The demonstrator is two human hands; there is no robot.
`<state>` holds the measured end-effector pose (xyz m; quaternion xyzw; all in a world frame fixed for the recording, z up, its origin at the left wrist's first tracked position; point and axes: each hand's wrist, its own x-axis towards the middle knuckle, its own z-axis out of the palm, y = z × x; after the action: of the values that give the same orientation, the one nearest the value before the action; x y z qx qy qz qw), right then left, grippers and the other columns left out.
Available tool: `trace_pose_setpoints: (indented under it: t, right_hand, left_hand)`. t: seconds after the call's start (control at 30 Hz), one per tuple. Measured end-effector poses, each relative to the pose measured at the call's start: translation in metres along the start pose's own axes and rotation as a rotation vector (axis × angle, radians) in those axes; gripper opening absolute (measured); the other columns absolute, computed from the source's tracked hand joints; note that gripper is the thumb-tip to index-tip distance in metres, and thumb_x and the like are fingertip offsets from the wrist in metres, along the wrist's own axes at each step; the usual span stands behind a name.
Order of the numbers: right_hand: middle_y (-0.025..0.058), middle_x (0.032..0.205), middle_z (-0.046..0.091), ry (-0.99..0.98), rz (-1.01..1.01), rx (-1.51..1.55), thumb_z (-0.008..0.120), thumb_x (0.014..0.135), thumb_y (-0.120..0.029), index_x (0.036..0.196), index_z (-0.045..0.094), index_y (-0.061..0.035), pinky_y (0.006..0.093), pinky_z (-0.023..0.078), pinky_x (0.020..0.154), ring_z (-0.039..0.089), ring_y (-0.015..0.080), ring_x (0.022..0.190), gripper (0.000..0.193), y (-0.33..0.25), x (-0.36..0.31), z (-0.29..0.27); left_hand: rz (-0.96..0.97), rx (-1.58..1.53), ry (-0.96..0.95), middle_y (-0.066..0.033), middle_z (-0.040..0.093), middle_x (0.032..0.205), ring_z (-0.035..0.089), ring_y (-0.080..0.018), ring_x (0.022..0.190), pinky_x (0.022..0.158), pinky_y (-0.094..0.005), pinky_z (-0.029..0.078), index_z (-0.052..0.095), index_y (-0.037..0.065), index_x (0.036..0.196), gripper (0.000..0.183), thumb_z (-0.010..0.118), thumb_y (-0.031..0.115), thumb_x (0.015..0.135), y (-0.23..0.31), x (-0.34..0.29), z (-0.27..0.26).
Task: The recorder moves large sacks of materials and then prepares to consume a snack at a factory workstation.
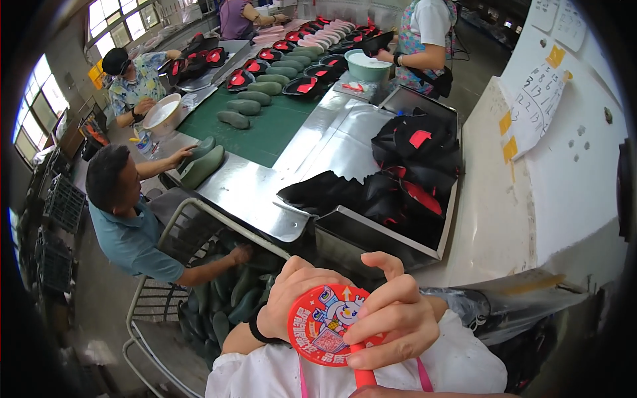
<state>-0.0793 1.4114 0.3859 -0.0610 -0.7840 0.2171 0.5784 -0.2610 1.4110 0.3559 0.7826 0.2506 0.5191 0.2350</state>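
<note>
A small round red hand fan (pixel 318 331) with a cartoon snowman printed on it is held low in front of my white top. My right hand (pixel 395 322) is closed over the fan's right side, with fingers curled across its face near the red handle; the index finger is raised. My left hand (pixel 292 282), wearing a black band at the wrist, is bent behind the fan's upper left edge. The fan covers part of it, and its fingertips are hidden.
Ahead, a metal tray (pixel 381 242) holds black and red shoe uppers (pixel 411 189). Green shoe lasts (pixel 249 106) line the green tabletop (pixel 265 129). A co-worker in blue (pixel 129 219) reaches into a wire cart (pixel 182 215) of dark lasts at left. Other workers stand along the table.
</note>
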Motion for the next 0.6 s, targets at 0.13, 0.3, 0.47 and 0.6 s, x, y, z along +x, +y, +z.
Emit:
trace_pose_setpoints:
  t: [0.13, 0.3, 0.47, 0.6]
  right_hand:
    - [-0.0031, 0.087, 0.061, -0.021, -0.010, 0.045, 0.065, 0.082, -0.035, 0.098, 0.073, -0.0193, 0.0533, 0.031, 0.104, 0.055, 0.0141, 0.085, 0.024, 0.003, 0.000, 0.000]
    - [-0.0026, 0.087, 0.066, -0.071, 0.030, 0.099, 0.078, 0.073, -0.024, 0.089, 0.072, -0.0224, 0.0565, 0.030, 0.105, 0.053, 0.0138, 0.092, 0.018, 0.011, -0.002, -0.004]
    - [-0.0022, 0.087, 0.066, -0.074, 0.030, 0.148, 0.078, 0.073, -0.023, 0.090, 0.072, -0.0224, 0.0565, 0.031, 0.104, 0.054, 0.0142, 0.090, 0.018, 0.008, -0.001, -0.003]
    - [-0.0021, 0.087, 0.066, -0.078, 0.020, 0.173, 0.078, 0.073, -0.023, 0.090, 0.072, -0.0226, 0.0566, 0.031, 0.104, 0.054, 0.0144, 0.091, 0.018, 0.012, 0.000, -0.002]
  left_hand:
    - [0.026, 0.027, 0.008, -0.0082, 0.068, 0.103, 0.062, -0.0170, 0.083, 0.070, -0.0283, 0.038, 0.059, 0.001, 0.112, 0.070, 0.089, 0.025, 0.054, -0.003, -0.005, -0.003]
    - [0.022, 0.043, 0.033, -0.0091, 0.068, 0.103, 0.062, -0.0175, 0.085, 0.070, -0.0293, 0.038, 0.058, 0.001, 0.113, 0.068, 0.088, 0.025, 0.056, -0.011, -0.010, -0.001]
    - [0.016, 0.085, 0.062, -0.0098, 0.068, 0.103, 0.062, -0.0182, 0.087, 0.070, -0.0299, 0.037, 0.057, 0.001, 0.114, 0.070, 0.088, 0.026, 0.057, 0.000, -0.013, -0.002]
    - [-0.002, 0.072, 0.058, -0.0103, 0.068, 0.104, 0.062, -0.0179, 0.087, 0.072, -0.0300, 0.037, 0.056, 0.000, 0.116, 0.071, 0.087, 0.027, 0.058, 0.001, -0.015, -0.004]
